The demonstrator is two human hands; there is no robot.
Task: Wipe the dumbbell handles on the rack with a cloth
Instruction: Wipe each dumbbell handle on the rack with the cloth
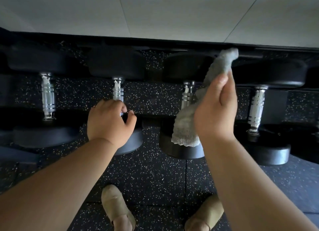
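Left hand (110, 123): fingers curled round the near end of the second dumbbell handle (118, 92) on the rack (155, 116). Right hand (215, 106): fingers clamped on a grey cloth (186, 127) (ends hanging loose), raised before the third handle (187, 94).

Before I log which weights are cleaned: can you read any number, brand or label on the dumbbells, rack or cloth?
None can be read.
The black dumbbell heads are dark and show no weight numbers in this view.
The chrome handles bear only grooves and knurling.
The grey cloth in the right hand shows no tag.
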